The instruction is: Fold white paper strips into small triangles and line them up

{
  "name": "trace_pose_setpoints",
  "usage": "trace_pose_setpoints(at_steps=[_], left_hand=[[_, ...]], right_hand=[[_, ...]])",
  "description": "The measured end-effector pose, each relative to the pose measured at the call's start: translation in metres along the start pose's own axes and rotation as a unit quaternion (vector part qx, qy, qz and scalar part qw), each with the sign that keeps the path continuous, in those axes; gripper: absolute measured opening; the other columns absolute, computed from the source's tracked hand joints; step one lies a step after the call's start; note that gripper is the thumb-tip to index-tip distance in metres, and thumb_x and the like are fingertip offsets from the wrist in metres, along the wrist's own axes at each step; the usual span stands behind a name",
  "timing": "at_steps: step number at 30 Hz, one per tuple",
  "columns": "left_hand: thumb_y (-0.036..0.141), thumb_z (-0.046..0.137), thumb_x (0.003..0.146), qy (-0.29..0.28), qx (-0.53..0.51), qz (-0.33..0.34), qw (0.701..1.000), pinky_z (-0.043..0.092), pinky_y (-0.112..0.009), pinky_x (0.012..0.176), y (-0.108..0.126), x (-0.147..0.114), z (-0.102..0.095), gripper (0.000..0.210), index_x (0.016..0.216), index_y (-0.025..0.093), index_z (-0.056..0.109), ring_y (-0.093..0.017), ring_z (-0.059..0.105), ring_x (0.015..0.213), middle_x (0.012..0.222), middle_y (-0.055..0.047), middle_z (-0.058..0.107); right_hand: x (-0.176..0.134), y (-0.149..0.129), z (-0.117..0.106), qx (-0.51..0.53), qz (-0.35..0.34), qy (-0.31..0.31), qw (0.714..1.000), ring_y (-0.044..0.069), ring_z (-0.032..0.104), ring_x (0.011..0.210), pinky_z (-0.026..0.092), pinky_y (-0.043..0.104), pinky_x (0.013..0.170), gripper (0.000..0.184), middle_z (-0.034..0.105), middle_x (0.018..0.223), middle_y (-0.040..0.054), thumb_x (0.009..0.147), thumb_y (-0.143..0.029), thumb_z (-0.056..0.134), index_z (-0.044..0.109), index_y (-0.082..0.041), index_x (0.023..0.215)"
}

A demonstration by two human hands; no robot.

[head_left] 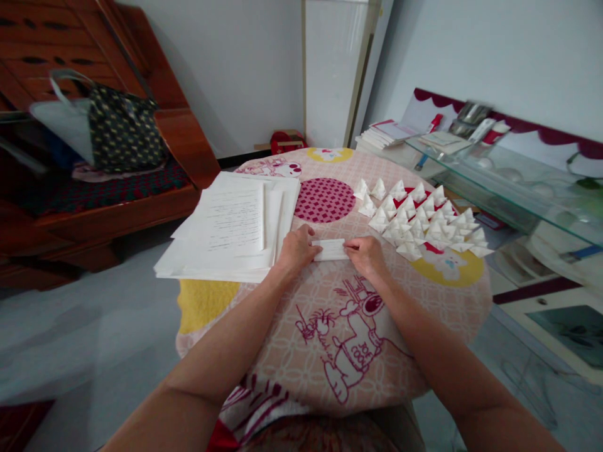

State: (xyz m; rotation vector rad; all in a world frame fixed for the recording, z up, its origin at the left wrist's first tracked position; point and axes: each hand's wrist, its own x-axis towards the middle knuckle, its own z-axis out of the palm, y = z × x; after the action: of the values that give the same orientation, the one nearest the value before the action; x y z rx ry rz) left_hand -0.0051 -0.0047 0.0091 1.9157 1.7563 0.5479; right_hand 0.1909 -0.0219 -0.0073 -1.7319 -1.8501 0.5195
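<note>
Between left hand [298,248] and right hand [367,255], a paper strip [330,249]

Folded paper strip [330,250]: ends hidden by fingers [354,248].
Printed sheet [235,216]: type too small; we can't read.
Wooden bench [184,147]: cut off left.

Left hand [298,249] and right hand [365,255] holding paper strip [330,250], paper stack [226,226], pointed paper shapes [421,221]
</note>
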Motion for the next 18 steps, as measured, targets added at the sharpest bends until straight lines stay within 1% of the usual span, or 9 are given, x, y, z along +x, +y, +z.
trace_pose_setpoints(at_steps=[3,6,9,11,13,14,15,16,18], left_hand=[[0.021,0.073,0.081,-0.004,-0.001,0.000,1.000,0.048,-0.031,0.079,0.001,0.000,-0.001,0.033,0.113,0.016,0.064,-0.020,0.067,0.078,0.075,-0.002,0.070],[0.021,0.073,0.082,-0.008,0.014,0.004,1.000,0.048,-0.032,0.080,0.003,-0.002,-0.001,0.031,0.112,0.017,0.065,-0.021,0.067,0.082,0.078,-0.003,0.070],[0.020,0.072,0.081,0.000,0.034,0.023,0.999,0.050,-0.034,0.084,0.002,-0.003,0.000,0.030,0.110,0.016,0.066,-0.023,0.067,0.088,0.083,-0.005,0.070],[0.015,0.072,0.079,0.024,0.036,0.066,0.997,0.051,-0.034,0.088,0.000,-0.002,0.002,0.032,0.111,0.016,0.067,-0.023,0.066,0.093,0.093,-0.007,0.071],[0.006,0.069,0.076,0.049,0.020,0.133,0.990,0.051,-0.032,0.091,-0.002,0.001,0.007,0.035,0.110,0.015,0.068,-0.022,0.065,0.100,0.107,-0.010,0.069],[0.001,0.066,0.075,0.048,0.006,0.170,0.984,0.052,-0.031,0.091,-0.004,0.003,0.009,0.036,0.109,0.014,0.070,-0.021,0.064,0.103,0.112,-0.010,0.069],[-0.003,0.061,0.075,0.035,-0.011,0.204,0.978,0.052,-0.029,0.089,-0.006,0.006,0.012,0.037,0.107,0.014,0.071,-0.020,0.065,0.103,0.113,-0.010,0.069],[-0.006,0.057,0.076,0.007,-0.026,0.237,0.971,0.053,-0.028,0.088,-0.007,0.008,0.015,0.037,0.103,0.013,0.073,-0.018,0.065,0.101,0.110,-0.010,0.070],[-0.005,0.053,0.080,-0.043,-0.039,0.282,0.958,0.054,-0.028,0.088,-0.010,0.013,0.019,0.035,0.096,0.015,0.077,-0.017,0.067,0.096,0.103,-0.008,0.072]], right_hand=[[0.000,-0.002,-0.001,-0.003,0.004,-0.001,1.000,0.024,0.076,0.084,0.055,0.030,0.077,0.022,0.082,0.091,0.0075,0.082,-0.015,0.065,0.085,-0.019,0.090],[-0.001,-0.004,-0.002,-0.010,0.003,-0.002,1.000,0.024,0.076,0.083,0.055,0.030,0.077,0.022,0.082,0.090,0.0066,0.082,-0.015,0.065,0.085,-0.020,0.090],[-0.001,-0.006,-0.003,-0.018,0.005,-0.008,1.000,0.025,0.076,0.087,0.054,0.031,0.078,0.022,0.082,0.093,0.0090,0.083,-0.014,0.065,0.085,-0.019,0.091],[-0.001,-0.007,-0.003,-0.021,0.009,-0.012,1.000,0.025,0.076,0.089,0.054,0.030,0.078,0.022,0.082,0.094,0.0104,0.084,-0.014,0.065,0.085,-0.018,0.092],[0.000,-0.007,-0.003,-0.022,0.013,-0.015,1.000,0.025,0.076,0.089,0.053,0.030,0.078,0.022,0.082,0.095,0.0108,0.084,-0.014,0.065,0.085,-0.018,0.092],[0.000,-0.008,-0.003,-0.023,0.015,-0.017,0.999,0.025,0.076,0.089,0.053,0.029,0.078,0.022,0.082,0.095,0.0110,0.085,-0.013,0.064,0.084,-0.017,0.093],[-0.001,-0.008,-0.003,-0.025,0.015,-0.019,0.999,0.024,0.076,0.089,0.052,0.029,0.078,0.022,0.081,0.095,0.0112,0.085,-0.013,0.064,0.084,-0.017,0.093],[-0.001,-0.009,-0.003,-0.029,0.014,-0.020,0.999,0.023,0.075,0.088,0.052,0.028,0.077,0.022,0.081,0.095,0.0114,0.085,-0.013,0.063,0.084,-0.016,0.092],[-0.002,-0.011,-0.003,-0.044,0.009,-0.022,0.999,0.022,0.074,0.085,0.050,0.027,0.075,0.021,0.081,0.092,0.0115,0.085,-0.013,0.063,0.083,-0.016,0.088]])
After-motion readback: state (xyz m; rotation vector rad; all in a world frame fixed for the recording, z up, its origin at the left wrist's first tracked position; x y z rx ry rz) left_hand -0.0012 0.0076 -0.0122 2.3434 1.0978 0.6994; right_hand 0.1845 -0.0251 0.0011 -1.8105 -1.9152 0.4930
